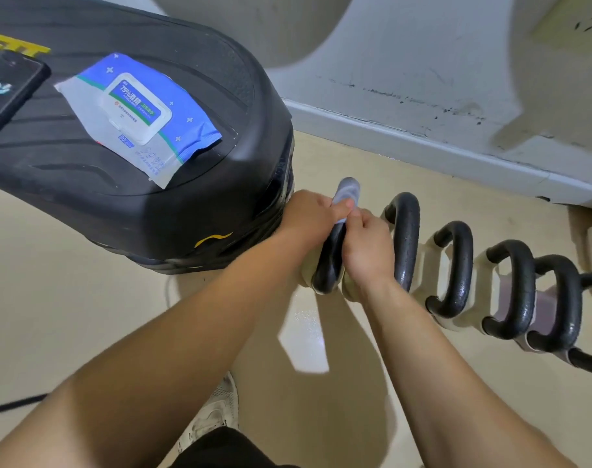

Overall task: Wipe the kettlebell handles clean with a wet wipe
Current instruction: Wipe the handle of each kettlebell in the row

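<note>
Thumbs of the left hand [308, 217] and right hand [365, 244] are pinching the wet wipe [347, 190] round the far bend of the leftmost kettlebell handle [326, 265]. Its arch is running toward the person; the next handle [406, 238] is standing rightward on the floor [85, 315], nearer the right hand.

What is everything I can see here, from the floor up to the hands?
kettlebells: six visible, black handles on pale bodies, in a row on the floor, the last cut off at the right edge
wet wipe: one, pale grey, draped over the leftmost handle
wipe pack: one, blue and white, lying on the platform
platform: one, black, upper left
phone: one, black, on the platform at the left edge
shoe: one, whitish, bottom centre
cable: one, black, lower left
floor: beige
left hand: holds the wipe on the handle
right hand: pinches the wipe
</note>
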`<state>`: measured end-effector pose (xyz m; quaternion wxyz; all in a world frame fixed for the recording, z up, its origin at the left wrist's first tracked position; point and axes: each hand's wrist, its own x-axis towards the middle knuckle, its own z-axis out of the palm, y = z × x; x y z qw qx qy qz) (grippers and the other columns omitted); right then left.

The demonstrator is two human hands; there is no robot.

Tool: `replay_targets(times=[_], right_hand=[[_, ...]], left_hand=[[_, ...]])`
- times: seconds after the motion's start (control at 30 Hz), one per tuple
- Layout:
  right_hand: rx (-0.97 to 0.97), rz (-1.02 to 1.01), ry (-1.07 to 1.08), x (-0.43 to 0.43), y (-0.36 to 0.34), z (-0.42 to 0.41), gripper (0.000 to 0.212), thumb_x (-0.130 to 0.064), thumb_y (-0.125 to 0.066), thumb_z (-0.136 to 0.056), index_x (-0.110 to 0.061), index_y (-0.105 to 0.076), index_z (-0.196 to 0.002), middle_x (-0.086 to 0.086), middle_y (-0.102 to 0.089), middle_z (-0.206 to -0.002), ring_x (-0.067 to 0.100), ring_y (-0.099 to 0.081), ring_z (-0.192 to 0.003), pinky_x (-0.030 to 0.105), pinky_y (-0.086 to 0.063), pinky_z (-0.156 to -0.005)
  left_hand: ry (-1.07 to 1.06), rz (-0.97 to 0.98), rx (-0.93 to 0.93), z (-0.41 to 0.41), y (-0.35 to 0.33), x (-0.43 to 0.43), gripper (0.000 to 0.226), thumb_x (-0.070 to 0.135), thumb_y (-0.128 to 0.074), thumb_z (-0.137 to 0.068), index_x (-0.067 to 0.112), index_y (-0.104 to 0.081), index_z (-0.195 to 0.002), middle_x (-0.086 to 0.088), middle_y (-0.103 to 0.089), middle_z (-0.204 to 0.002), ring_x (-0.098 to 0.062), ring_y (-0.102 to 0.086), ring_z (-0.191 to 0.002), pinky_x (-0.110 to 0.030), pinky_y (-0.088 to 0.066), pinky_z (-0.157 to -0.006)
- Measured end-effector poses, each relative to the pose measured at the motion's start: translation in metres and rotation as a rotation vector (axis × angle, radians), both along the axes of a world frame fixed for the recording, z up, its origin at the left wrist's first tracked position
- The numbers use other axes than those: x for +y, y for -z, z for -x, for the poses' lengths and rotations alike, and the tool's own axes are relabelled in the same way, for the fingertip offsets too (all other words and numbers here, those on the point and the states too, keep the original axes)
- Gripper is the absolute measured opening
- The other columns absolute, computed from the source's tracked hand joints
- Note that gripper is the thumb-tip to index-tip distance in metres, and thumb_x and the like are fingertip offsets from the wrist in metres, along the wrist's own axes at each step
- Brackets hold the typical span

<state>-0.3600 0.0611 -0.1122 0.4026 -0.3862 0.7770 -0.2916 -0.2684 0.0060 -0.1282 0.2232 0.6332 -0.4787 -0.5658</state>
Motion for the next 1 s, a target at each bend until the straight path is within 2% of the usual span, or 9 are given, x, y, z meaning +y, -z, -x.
replay_targets(times=[0.1, 0.17, 0.3, 0.47, 0.57, 0.7, 0.83, 0.93, 1.0], right_hand=[[0.030, 0.048, -0.048, 0.029, -0.003, -0.004, 0.038, -0.035, -0.038, -0.107, -0.021, -0.065, -0.085, -0.004, -0.065, -0.071, 0.014, -0.060, -0.066, 0.031, -0.041, -0.060], [0.022, 0.031, -0.043, 0.019, -0.004, -0.001, 0.037, -0.033, -0.041, -0.106, -0.021, -0.063, -0.080, -0.004, -0.062, -0.070, 0.014, -0.056, -0.064, 0.031, -0.038, -0.059], [-0.123, -0.039, 0.082, -0.032, 0.000, 0.009, 0.031, -0.025, -0.044, -0.102, -0.014, -0.072, -0.094, 0.002, -0.068, -0.081, 0.023, -0.062, -0.078, 0.032, -0.047, -0.074], [-0.267, -0.055, 0.192, -0.037, 0.003, 0.016, 0.018, -0.026, -0.054, -0.097, -0.018, -0.064, -0.110, 0.004, -0.073, -0.089, 0.023, -0.070, -0.085, 0.044, -0.060, -0.085], [-0.104, 0.038, 0.140, -0.026, -0.008, 0.017, 0.025, -0.022, -0.053, -0.100, -0.024, -0.062, -0.123, -0.002, -0.072, -0.104, 0.016, -0.066, -0.094, 0.027, -0.049, -0.081], [-0.035, 0.082, -0.012, -0.034, -0.025, 0.021, 0.039, -0.016, -0.046, -0.101, -0.019, -0.063, -0.136, -0.004, -0.067, -0.130, 0.008, -0.055, -0.111, 0.017, -0.034, -0.093], [-0.160, -0.041, -0.135, -0.055, -0.029, 0.021, 0.031, -0.017, -0.046, -0.093, -0.027, -0.074, -0.103, -0.007, -0.071, -0.103, 0.016, -0.060, -0.101, 0.026, -0.044, -0.094], [-0.209, -0.136, -0.050, -0.072, -0.020, 0.030, 0.023, -0.022, -0.048, -0.097, -0.017, -0.070, -0.093, -0.002, -0.065, -0.087, 0.018, -0.056, -0.086, 0.036, -0.045, -0.081], [-0.199, -0.221, -0.025, -0.079, -0.014, 0.034, 0.030, -0.033, -0.043, -0.092, -0.015, -0.067, -0.096, 0.006, -0.071, -0.099, 0.022, -0.056, -0.089, 0.040, -0.045, -0.082]], left_hand=[[0.071, -0.087, 0.139, -0.020, 0.006, 0.016, 0.056, 0.043, -0.074, -0.080, -0.011, -0.061, -0.084, -0.017, -0.063, -0.075, -0.020, -0.062, -0.070, -0.045, -0.059, -0.083], [0.069, -0.134, 0.198, -0.020, 0.007, 0.009, 0.049, 0.036, -0.075, -0.083, -0.011, -0.065, -0.090, -0.021, -0.069, -0.085, -0.022, -0.067, -0.077, -0.039, -0.060, -0.088], [-0.084, -0.121, 0.164, 0.001, -0.002, -0.020, 0.039, 0.037, -0.080, -0.077, 0.000, -0.075, -0.091, -0.019, -0.074, -0.084, -0.025, -0.064, -0.072, -0.041, -0.058, -0.081], [-0.105, -0.026, 0.031, 0.003, 0.001, -0.023, 0.042, 0.046, -0.076, -0.076, 0.006, -0.067, -0.073, -0.004, -0.060, -0.062, -0.024, -0.056, -0.061, -0.038, -0.052, -0.067], [-0.157, 0.131, -0.063, 0.005, 0.006, -0.023, 0.029, 0.046, -0.078, -0.077, 0.020, -0.067, -0.081, 0.005, -0.070, -0.084, -0.015, -0.067, -0.079, -0.033, -0.056, -0.075], [-0.135, 0.292, -0.082, 0.009, 0.008, -0.044, 0.013, 0.026, -0.076, -0.084, 0.022, -0.065, -0.079, 0.006, -0.068, -0.079, -0.014, -0.063, -0.074, -0.024, -0.049, -0.071], [-0.085, 0.306, -0.040, 0.012, 0.021, -0.057, 0.008, 0.015, -0.070, -0.087, 0.014, -0.065, -0.093, -0.003, -0.067, -0.078, -0.015, -0.059, -0.068, -0.019, -0.047, -0.058], [-0.034, 0.262, 0.015, 0.016, 0.036, -0.059, 0.016, 0.012, -0.063, -0.086, 0.023, -0.072, -0.079, 0.001, -0.074, -0.083, -0.018, -0.068, -0.083, -0.029, -0.057, -0.080], [-0.002, 0.158, 0.085, 0.012, 0.048, -0.060, 0.016, 0.019, -0.062, -0.082, 0.028, -0.072, -0.075, 0.002, -0.075, -0.086, -0.022, -0.070, -0.091, -0.044, -0.057, -0.092]])
